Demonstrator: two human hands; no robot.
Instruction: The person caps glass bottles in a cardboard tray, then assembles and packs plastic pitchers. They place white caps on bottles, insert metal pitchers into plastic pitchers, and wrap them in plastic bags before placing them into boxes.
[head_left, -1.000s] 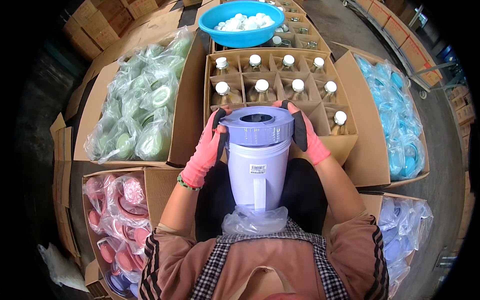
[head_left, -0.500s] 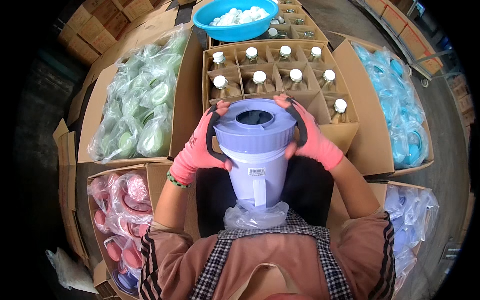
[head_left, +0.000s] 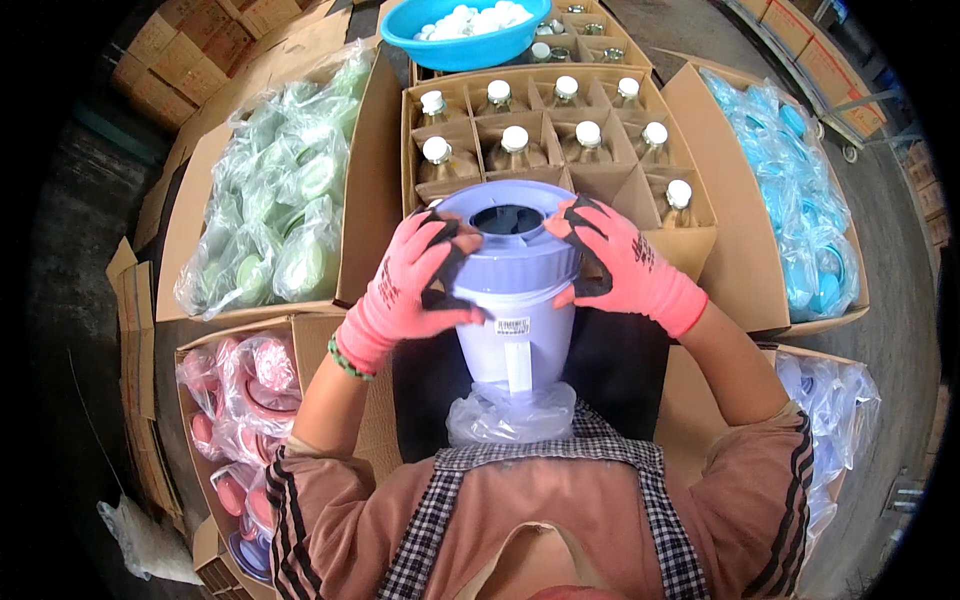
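We find the lilac jug (head_left: 546, 338) at the scene's centre, upright before the wearer's lap, a white label (head_left: 512, 326) on its near side. Its darker lilac lid (head_left: 515, 270) shows a round dark opening. Left hand (head_left: 400, 295), pink-gloved, pinches the lid's left side: fingers bent over the rim, thumb lower at the jug's side. Right hand (head_left: 635, 260), gloved alike, does the same on the right — fingers curled on top, thumb below. Against the jug's near end we note a crumpled clear bag (head_left: 510, 418).

Just beyond stands a divided carton (head_left: 680, 250) with white-capped bottles (head_left: 513, 155); farther, a blue basin (head_left: 460, 52) heaped with white caps (head_left: 470, 22). Around these we see bagged pieces in cartons — green pieces (head_left: 280, 190) far left, blue pieces (head_left: 795, 200) far right, pink pieces (head_left: 245, 410) near left, lilac pieces (head_left: 828, 420) near right.
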